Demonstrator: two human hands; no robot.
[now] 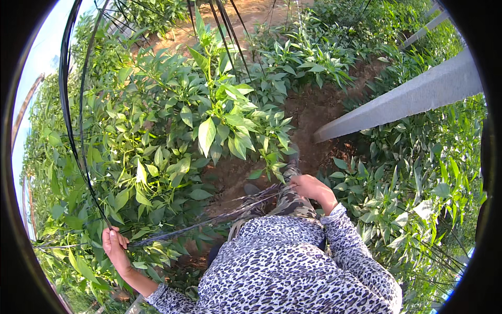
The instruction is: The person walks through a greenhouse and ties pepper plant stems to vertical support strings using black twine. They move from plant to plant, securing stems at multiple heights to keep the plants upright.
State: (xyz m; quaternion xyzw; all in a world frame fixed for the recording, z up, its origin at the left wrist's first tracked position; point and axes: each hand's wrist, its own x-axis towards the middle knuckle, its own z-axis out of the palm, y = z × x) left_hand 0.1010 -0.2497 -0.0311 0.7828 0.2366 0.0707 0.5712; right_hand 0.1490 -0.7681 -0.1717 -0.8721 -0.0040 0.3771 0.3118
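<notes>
At the lower left, my left hand (115,247) pinches a bundle of black cords (70,106) between thumb and fingers. One part of the bundle rises in a curve towards the top left. From the same hand, several thin strands (184,231) stretch across in front of my body to my right hand (313,190). That hand is closed on the strands' other end beside my camouflage trouser leg; its fingertips are partly hidden. A leafy pepper plant (219,106) with pale green top leaves stands just ahead, between and beyond both hands.
A square concrete post (400,98) slants in from the right, its base in bare soil (310,106). Dense plants (376,196) line the right side. More dark cords (229,35) hang at the top. A wooden pole (25,106) stands at far left.
</notes>
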